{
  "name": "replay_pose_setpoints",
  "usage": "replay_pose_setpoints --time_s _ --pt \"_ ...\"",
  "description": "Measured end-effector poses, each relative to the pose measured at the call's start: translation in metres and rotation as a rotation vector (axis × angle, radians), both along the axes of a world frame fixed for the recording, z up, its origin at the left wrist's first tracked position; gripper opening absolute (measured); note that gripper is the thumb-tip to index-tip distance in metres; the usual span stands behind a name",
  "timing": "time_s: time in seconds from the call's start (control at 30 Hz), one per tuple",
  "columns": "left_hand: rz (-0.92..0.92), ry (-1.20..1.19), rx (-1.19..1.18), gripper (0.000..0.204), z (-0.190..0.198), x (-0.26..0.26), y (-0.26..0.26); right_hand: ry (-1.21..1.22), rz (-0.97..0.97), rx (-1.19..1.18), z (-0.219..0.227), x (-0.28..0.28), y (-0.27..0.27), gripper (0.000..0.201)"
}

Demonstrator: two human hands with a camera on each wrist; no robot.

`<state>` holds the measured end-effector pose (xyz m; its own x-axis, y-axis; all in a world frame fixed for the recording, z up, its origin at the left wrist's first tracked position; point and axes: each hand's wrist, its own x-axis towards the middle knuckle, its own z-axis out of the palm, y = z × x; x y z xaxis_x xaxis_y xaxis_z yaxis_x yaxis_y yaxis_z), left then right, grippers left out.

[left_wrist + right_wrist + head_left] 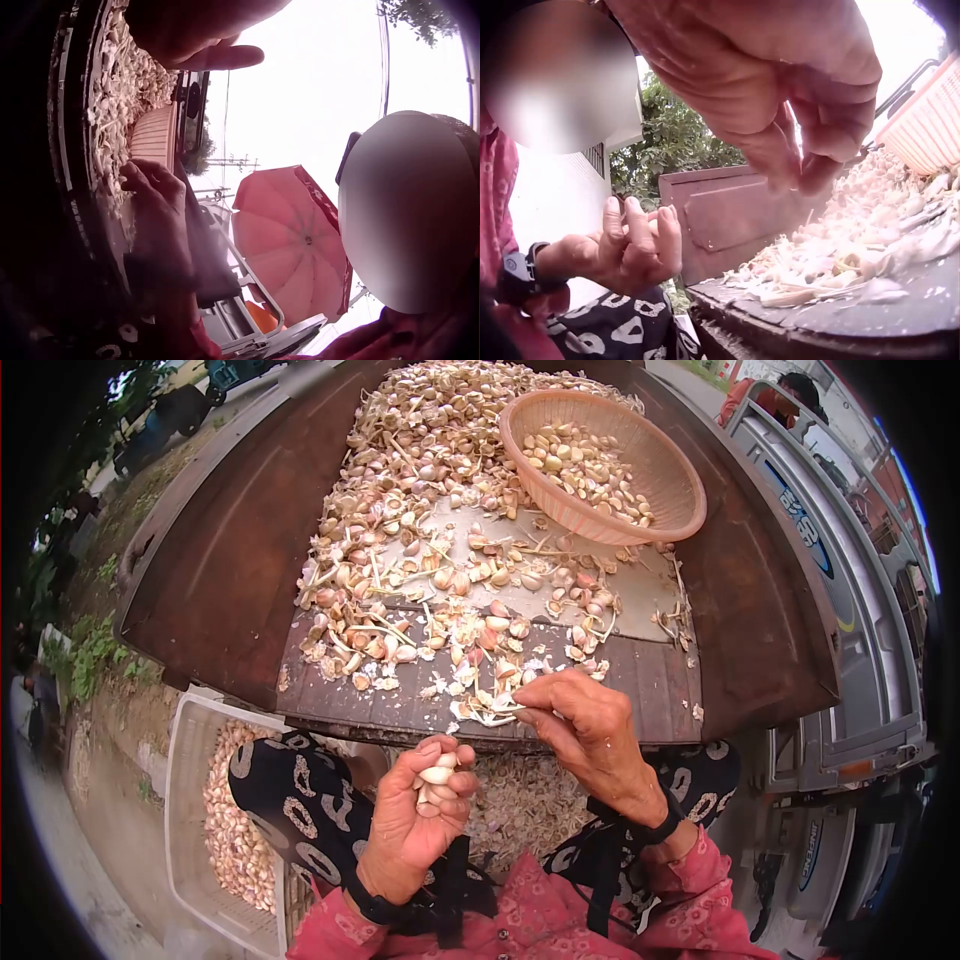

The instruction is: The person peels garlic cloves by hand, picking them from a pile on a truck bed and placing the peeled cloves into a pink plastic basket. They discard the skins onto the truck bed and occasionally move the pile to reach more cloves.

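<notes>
Several peeled garlic cloves (pixel 436 772) lie in the curled fingers of my left hand (pixel 410 810), palm up in front of the table's near edge. My right hand (pixel 592 735) is over that edge, its thumb and index fingertips brought together at some pale garlic skins and stalks (pixel 490 707). In the right wrist view, the fingertips (pixel 821 174) point down above the loose garlic; I cannot tell whether a scrap is between them. Unpeeled garlic cloves (pixel 400 490) and dry skins are heaped across the table (pixel 640 670).
A pinkish plastic basket (pixel 680 510) with cloves in it stands at the back right. Brown raised side panels (pixel 230 530) flank the table. A white crate (pixel 180 780) of cloves sits low at left. Skins (pixel 530 800) lie below, between the knees. A grey vehicle (pixel 850 600) stands at right.
</notes>
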<state>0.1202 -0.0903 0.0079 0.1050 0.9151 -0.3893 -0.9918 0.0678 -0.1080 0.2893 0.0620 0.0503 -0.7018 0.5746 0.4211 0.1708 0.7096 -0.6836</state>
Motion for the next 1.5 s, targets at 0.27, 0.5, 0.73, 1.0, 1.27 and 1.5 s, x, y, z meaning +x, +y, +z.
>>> replay_pose_setpoints --time_s 0.27,0.5,0.73,1.0,1.27,1.5 --pt "0.520 1.477 -0.506 0.031 0.030 -0.167 -0.167 -0.316 -0.005 0.121 -0.044 0.001 0.054 0.016" --pt "0.170 2.260 -0.548 0.042 0.065 -0.122 -0.101 -0.311 -0.021 -0.090 -0.042 0.011 0.060 0.017" --pt "-0.213 2.478 0.372 0.028 0.043 -0.033 0.080 0.113 0.036 -1.099 -0.026 0.040 0.047 0.021" --pt "-0.203 2.651 0.571 0.015 -0.011 -0.015 0.132 0.471 0.189 -1.353 -0.040 0.052 0.036 0.024" --pt "-0.370 1.511 0.134 0.030 0.027 -0.015 0.101 0.864 0.770 -1.242 0.051 0.054 -0.036 0.029" --pt "-0.290 1.127 0.127 0.025 0.048 -0.007 0.062 1.361 1.005 -1.319 0.084 0.024 -0.098 0.020"
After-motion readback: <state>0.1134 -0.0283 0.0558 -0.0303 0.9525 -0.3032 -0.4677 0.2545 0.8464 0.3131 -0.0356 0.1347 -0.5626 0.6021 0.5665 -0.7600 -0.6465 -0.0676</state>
